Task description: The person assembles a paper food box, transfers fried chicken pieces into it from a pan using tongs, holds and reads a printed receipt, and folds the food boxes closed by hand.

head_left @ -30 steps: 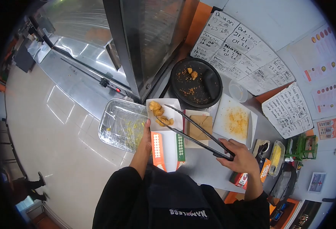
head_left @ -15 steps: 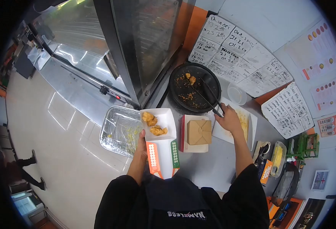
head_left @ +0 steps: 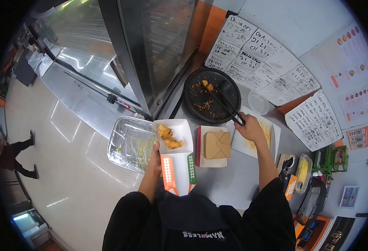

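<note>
Right hand (head_left: 250, 127) is gripping tongs (head_left: 235, 119), their tips now closing in around a fried piece (head_left: 210, 88) in the black pan (head_left: 188, 104), seemingly picking it up; left hand (head_left: 154, 161) is holding the open box (head_left: 184, 136) of golden chunks (head_left: 173, 143).

- White inside, orange and green on the flaps (head_left: 168, 169) with pale repeating motifs: carton (head_left: 183, 129).
- Golden brown: fried pieces (head_left: 173, 144).
- Black: tongs (head_left: 236, 120) and pan (head_left: 230, 88), the latter flecked orange-brown.
- Kraft brown: small box (head_left: 216, 146).
- White, stained orange-yellow: board (head_left: 244, 144).
- Dark, possibly navy, lettered in white: apron (head_left: 192, 215).
</note>
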A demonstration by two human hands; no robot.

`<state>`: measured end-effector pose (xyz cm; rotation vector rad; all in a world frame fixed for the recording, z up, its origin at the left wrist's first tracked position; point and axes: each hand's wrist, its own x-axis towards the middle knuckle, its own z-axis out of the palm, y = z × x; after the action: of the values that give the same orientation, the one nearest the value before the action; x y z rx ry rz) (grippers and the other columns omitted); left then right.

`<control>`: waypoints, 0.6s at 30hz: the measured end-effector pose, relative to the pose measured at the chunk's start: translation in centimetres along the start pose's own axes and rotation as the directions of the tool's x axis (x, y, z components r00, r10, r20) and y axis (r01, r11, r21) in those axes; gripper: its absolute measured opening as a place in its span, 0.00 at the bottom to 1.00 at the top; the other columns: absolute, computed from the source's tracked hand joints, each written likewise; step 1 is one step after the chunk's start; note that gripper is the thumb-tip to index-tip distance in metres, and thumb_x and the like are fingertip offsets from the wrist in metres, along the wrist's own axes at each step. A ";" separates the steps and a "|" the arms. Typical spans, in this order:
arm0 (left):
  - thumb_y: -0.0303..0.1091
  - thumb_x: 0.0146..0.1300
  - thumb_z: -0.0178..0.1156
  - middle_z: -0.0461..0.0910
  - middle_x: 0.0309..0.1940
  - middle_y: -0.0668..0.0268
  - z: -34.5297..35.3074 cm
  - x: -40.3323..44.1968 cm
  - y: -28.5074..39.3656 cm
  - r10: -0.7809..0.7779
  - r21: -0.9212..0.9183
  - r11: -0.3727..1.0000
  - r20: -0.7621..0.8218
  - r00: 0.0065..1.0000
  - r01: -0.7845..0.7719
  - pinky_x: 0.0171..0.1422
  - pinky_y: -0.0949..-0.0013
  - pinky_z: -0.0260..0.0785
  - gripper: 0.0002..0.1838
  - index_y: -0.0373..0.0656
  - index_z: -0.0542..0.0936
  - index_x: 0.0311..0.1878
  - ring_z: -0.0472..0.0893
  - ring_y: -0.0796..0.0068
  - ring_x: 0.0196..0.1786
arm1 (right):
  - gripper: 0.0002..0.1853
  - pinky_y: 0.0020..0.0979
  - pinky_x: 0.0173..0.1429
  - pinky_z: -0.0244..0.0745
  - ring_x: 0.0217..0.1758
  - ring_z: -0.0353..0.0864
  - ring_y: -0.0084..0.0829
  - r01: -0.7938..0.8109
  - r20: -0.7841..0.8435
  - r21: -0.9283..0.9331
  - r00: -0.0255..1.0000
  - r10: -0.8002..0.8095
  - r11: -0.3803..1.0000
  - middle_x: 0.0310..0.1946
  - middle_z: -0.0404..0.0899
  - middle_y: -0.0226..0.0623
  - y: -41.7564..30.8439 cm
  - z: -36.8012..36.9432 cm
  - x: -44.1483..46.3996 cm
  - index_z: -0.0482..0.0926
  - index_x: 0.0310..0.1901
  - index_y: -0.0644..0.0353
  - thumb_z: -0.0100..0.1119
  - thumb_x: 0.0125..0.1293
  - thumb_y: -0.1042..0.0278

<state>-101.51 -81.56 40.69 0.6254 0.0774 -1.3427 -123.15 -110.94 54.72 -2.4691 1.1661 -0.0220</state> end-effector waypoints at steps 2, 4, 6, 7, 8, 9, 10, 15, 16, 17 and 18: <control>0.71 0.48 0.64 0.69 0.63 0.52 0.2 0.1 0.0 -0.004 0.002 1.000 -0.005 1.000 0.004 0.66 0.49 0.69 0.55 0.42 0.60 0.71 0.73 0.51 0.62 | 0.24 0.45 0.45 0.74 0.40 0.80 0.54 -0.031 0.027 0.051 0.999 0.030 0.998 0.31 0.79 0.56 -0.5 -0.5 -0.5 0.78 0.53 0.65 0.63 0.54 0.63; 0.72 0.48 0.63 0.69 0.63 0.52 0.1 0.3 0.0 -0.014 -0.003 1.000 -0.030 0.999 0.014 0.66 0.49 0.69 0.55 0.42 0.60 0.71 0.73 0.51 0.62 | 0.23 0.42 0.42 0.73 0.35 0.80 0.49 -0.028 0.018 0.103 1.000 0.026 0.994 0.29 0.79 0.54 -0.5 -0.6 -1.0 0.78 0.52 0.65 0.64 0.55 0.63; 0.71 0.49 0.62 0.69 0.64 0.52 0.3 0.4 0.1 -0.004 0.002 1.000 0.004 1.000 0.004 0.66 0.49 0.69 0.55 0.42 0.59 0.71 0.73 0.51 0.63 | 0.21 0.37 0.38 0.73 0.28 0.79 0.41 0.012 -0.032 0.152 0.999 -0.007 0.988 0.26 0.78 0.49 -0.2 -0.4 -1.6 0.78 0.50 0.66 0.65 0.56 0.64; 0.71 0.49 0.62 0.68 0.64 0.52 0.5 0.6 0.3 0.002 0.005 1.000 0.021 1.000 -0.002 0.66 0.49 0.69 0.55 0.42 0.59 0.71 0.73 0.51 0.63 | 0.21 0.36 0.39 0.73 0.30 0.79 0.39 0.017 -0.027 0.170 1.000 -0.013 0.985 0.27 0.79 0.49 -0.1 -0.5 -2.0 0.78 0.51 0.66 0.64 0.57 0.65; 0.69 0.51 0.63 0.69 0.64 0.52 0.6 0.7 0.4 0.015 -0.025 1.000 0.042 0.999 -0.014 0.66 0.49 0.69 0.53 0.41 0.59 0.71 0.73 0.52 0.63 | 0.21 0.35 0.41 0.73 0.31 0.80 0.37 0.023 -0.022 0.189 1.000 -0.020 0.982 0.28 0.79 0.48 -0.2 -0.8 -2.4 0.77 0.52 0.66 0.64 0.58 0.65; 0.66 0.52 0.64 0.69 0.64 0.52 0.9 0.9 0.5 0.028 -0.056 0.998 0.063 0.998 -0.025 0.66 0.50 0.70 0.51 0.40 0.59 0.70 0.73 0.52 0.63 | 0.21 0.33 0.42 0.73 0.32 0.80 0.35 0.029 -0.016 0.208 1.000 -0.026 0.978 0.29 0.80 0.47 -0.3 -1.0 -3.0 0.77 0.52 0.66 0.64 0.59 0.66; 0.63 0.53 0.66 0.70 0.64 0.52 1.2 1.2 0.6 0.042 -0.087 0.996 0.083 0.996 -0.035 0.66 0.50 0.70 0.50 0.39 0.60 0.70 0.74 0.53 0.63 | 0.22 0.32 0.43 0.73 0.33 0.79 0.32 0.052 -0.025 0.243 0.999 -0.048 0.969 0.30 0.80 0.46 -0.7 -1.4 -3.7 0.77 0.53 0.66 0.64 0.59 0.66; 0.63 0.53 0.66 0.69 0.64 0.52 1.9 3.2 0.9 0.017 -0.111 0.994 0.107 0.994 -0.005 0.67 0.50 0.68 0.50 0.39 0.60 0.70 0.74 0.53 0.63 | 0.24 0.25 0.49 0.73 0.39 0.77 0.22 0.005 0.038 0.371 0.999 -0.021 0.929 0.37 0.82 0.38 -3.1 -3.7 -8.4 0.74 0.58 0.68 0.65 0.60 0.69; 0.63 0.53 0.66 0.69 0.64 0.52 2.1 3.4 0.9 0.012 -0.111 0.994 0.118 0.993 0.002 0.67 0.50 0.68 0.50 0.39 0.60 0.70 0.74 0.53 0.63 | 0.24 0.26 0.47 0.72 0.38 0.76 0.23 0.017 0.036 0.417 0.999 -0.035 0.909 0.35 0.81 0.38 -3.2 -3.6 -9.4 0.75 0.57 0.66 0.65 0.59 0.70; 0.63 0.53 0.66 0.69 0.64 0.52 1.8 3.9 0.7 0.012 -0.114 0.993 0.114 0.993 0.001 0.67 0.50 0.68 0.50 0.39 0.60 0.70 0.74 0.53 0.63 | 0.23 0.26 0.45 0.72 0.36 0.76 0.24 0.027 0.032 0.462 0.998 -0.047 0.886 0.34 0.79 0.39 -3.3 -3.5 -10.3 0.76 0.56 0.65 0.65 0.58 0.70; 0.63 0.53 0.66 0.69 0.64 0.52 2.0 3.9 0.6 0.011 -0.129 0.992 0.119 0.993 0.005 0.68 0.51 0.68 0.50 0.39 0.60 0.70 0.74 0.53 0.63 | 0.23 0.26 0.42 0.71 0.35 0.75 0.25 0.037 0.026 0.506 0.998 -0.059 0.862 0.33 0.78 0.39 -3.3 -3.5 -11.2 0.76 0.55 0.63 0.65 0.58 0.70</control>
<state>-100.54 -85.92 41.07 0.4350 0.0650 -1.3578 -128.66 -101.94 60.96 -2.0169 0.9327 -0.2591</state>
